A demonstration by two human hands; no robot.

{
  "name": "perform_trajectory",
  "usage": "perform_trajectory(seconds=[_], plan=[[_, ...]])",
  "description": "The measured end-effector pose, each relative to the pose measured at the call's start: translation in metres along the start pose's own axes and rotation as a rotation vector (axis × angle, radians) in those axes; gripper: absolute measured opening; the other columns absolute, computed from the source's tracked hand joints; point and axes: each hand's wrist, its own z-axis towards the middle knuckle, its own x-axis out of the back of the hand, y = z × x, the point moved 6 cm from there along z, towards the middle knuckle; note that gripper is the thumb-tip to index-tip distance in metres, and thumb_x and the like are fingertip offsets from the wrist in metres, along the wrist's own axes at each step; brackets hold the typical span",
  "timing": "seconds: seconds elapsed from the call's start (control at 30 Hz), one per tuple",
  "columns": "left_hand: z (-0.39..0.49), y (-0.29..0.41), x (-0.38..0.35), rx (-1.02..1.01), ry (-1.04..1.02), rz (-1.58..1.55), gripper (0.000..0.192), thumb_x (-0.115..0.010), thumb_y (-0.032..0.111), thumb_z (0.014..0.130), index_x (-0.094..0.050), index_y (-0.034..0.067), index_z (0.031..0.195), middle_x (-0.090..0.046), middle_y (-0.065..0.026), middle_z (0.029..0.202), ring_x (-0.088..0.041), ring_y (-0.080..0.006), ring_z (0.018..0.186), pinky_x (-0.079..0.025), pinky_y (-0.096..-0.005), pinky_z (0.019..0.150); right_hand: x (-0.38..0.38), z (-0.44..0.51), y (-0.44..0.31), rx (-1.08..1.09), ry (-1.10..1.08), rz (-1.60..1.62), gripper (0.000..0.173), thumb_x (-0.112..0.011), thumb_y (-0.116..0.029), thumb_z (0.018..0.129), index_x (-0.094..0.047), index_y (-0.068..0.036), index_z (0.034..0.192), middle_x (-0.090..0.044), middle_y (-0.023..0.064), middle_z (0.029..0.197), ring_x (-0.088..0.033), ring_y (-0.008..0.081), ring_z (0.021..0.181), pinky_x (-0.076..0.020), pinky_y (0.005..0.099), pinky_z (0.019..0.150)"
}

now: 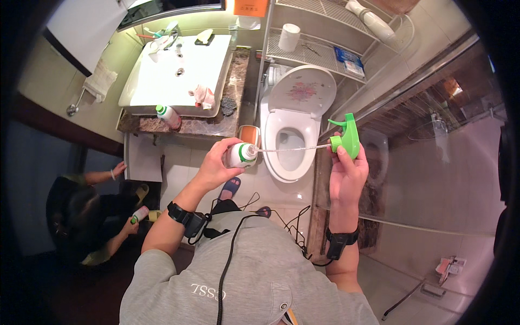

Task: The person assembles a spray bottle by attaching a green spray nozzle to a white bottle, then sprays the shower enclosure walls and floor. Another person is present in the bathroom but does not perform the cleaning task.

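My left hand (219, 162) grips a white plastic bottle (243, 155) with a green band; its uncapped neck tilts to the right. In my right hand (347, 174) is a green trigger spray head (348, 140), held by its collar. A clear dip tube (292, 150) runs from the spray head to the mouth of the bottle; whether its tip is inside cannot be told. Behind both hands stands a white toilet (284, 173) with its lid up. Another white bottle with a green cap (168, 117) leans at the front edge of the sink.
A white sink (162, 89) on a marble counter (203, 125) holds a pink cloth (202, 96). At the left a person (77, 215) crouches, holding a bottle (140, 213) near an open cabinet door (142, 158). Wire shelves (317, 61) stand behind the toilet, and glass (406, 183) at the right.
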Motion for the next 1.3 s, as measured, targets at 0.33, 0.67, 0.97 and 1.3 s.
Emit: perform_trajectory(seconds=[0.33,0.67,0.97,1.3], plan=[[-0.044,-0.04,0.064,0.156,0.253,-0.095,0.074,-0.094,0.011,0.074,-0.06,0.007,0.139,-0.068,-0.0073,0.132,-0.066,-0.0217,0.12,-0.052,-0.039,0.106,-0.012,0.033,0.079,-0.24,-0.023,0.224,0.043,-0.066,-0.003,0.101,-0.057,0.004,0.142,-0.069,0.017,0.132,-0.067,0.0285,0.116,-0.0543,0.0448,0.107],[-0.066,-0.196,0.258,0.24,1.002,-0.158,0.072,-0.088,-0.001,0.08,-0.051,-0.001,0.142,-0.06,-0.0149,0.136,-0.062,-0.024,0.125,-0.053,-0.0417,0.106,-0.074,0.072,0.15,-0.329,0.055,0.255,0.038,-0.067,0.001,0.1,-0.059,0.003,0.137,-0.07,0.0163,0.124,-0.068,0.029,0.114,-0.0553,0.0467,0.106],[-0.027,-0.383,0.349,0.582,1.127,0.208,0.072,-0.093,0.009,0.077,-0.053,-0.005,0.135,-0.062,-0.019,0.131,-0.066,-0.0286,0.116,-0.052,-0.042,0.103,-0.171,0.108,0.243,-0.375,0.057,0.17,0.04,-0.065,0.002,0.098,-0.057,0.003,0.137,-0.069,0.0179,0.125,-0.069,0.0322,0.113,-0.0584,0.0476,0.104],[-0.001,-0.411,0.37,0.576,1.06,0.215,0.073,-0.096,0.019,0.076,-0.056,-0.006,0.133,-0.065,-0.0215,0.127,-0.066,-0.0323,0.117,-0.051,-0.044,0.104,-0.205,0.107,0.282,-0.477,0.127,0.176,0.034,-0.062,0.002,0.1,-0.056,0.003,0.134,-0.069,0.0172,0.125,-0.068,0.0311,0.114,-0.0569,0.0481,0.107]])
